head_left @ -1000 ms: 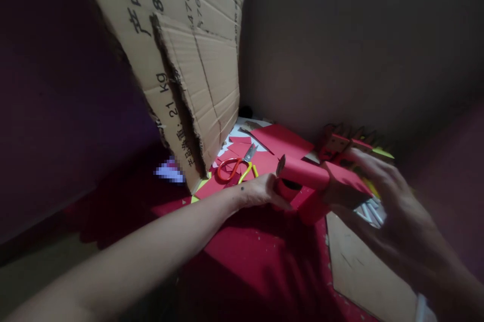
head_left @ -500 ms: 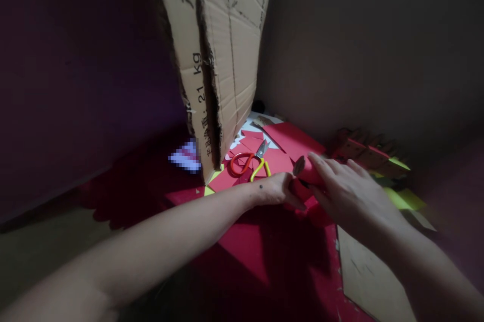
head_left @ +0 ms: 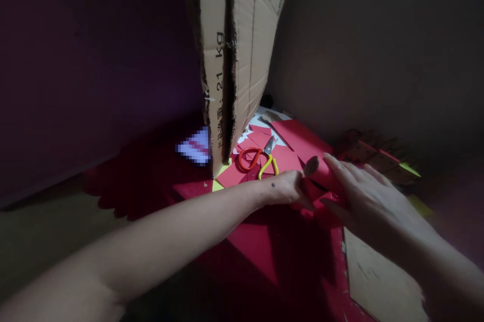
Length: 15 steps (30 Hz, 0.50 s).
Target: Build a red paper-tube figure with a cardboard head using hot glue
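My right hand (head_left: 368,196) is wrapped over a red paper roll (head_left: 327,173), whose round brown end faces left. Beside it, my left hand (head_left: 290,187) is closed at the red paper around the roll, fingers bent down and partly hidden. Below the roll, more red paper (head_left: 328,211) shows between the hands. A pair of scissors (head_left: 266,156), one handle loop red and the other yellow, lies just beyond my left wrist with its blades pointing away.
A tall cardboard sheet (head_left: 253,45) with torn edges stands upright left of the scissors. Red paper pieces (head_left: 260,135) litter the red tabletop (head_left: 242,256). Cardboard pieces with red and yellow paper (head_left: 372,153) sit at right; flat cardboard (head_left: 381,276) lies near the right forearm.
The view has swung slightly, shifting the scene to the right. My right hand and the roll have moved a little away from my left hand, showing more red paper between them.
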Tool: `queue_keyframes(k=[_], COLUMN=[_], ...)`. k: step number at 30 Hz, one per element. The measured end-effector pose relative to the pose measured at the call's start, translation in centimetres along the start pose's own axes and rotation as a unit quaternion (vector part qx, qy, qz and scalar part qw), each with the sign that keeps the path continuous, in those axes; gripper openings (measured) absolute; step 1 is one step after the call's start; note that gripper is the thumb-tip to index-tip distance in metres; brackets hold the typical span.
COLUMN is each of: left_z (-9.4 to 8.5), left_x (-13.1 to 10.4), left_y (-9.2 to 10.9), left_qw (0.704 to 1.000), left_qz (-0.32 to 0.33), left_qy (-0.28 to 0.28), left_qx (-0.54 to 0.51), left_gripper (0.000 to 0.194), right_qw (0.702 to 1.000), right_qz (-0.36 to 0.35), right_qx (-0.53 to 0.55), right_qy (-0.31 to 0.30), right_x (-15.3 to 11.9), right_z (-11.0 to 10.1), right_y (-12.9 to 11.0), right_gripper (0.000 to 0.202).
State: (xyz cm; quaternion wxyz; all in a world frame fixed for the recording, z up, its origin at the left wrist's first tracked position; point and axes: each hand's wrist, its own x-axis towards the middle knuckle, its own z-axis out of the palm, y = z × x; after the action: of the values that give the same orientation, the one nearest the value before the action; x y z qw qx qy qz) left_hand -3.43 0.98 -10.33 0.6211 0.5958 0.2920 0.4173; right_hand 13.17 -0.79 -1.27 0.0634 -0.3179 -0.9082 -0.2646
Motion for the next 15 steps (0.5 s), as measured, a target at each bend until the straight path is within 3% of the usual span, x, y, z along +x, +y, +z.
queue_keyframes(k=[10,15], left_z=[0.1,0.2], left_x=[-0.1,0.2], left_y=[0.2,0.0], left_qw=[0.999,0.998], left_qz=[0.019,0.041], left_qy=[-0.042,-0.011], left_qx=[0.003,-0.049], left_gripper=[0.024,0.039], right_qw=[0.999,0.999], right_qz=[0.016,0.028], right_qx=[0.012,0.010], right_qy=[-0.026,-0.017], right_x=[0.0,-0.6], right_z=[-0.8,-0.7], right_y=[0.3,1.1], right_gripper=[0.075,0.078])
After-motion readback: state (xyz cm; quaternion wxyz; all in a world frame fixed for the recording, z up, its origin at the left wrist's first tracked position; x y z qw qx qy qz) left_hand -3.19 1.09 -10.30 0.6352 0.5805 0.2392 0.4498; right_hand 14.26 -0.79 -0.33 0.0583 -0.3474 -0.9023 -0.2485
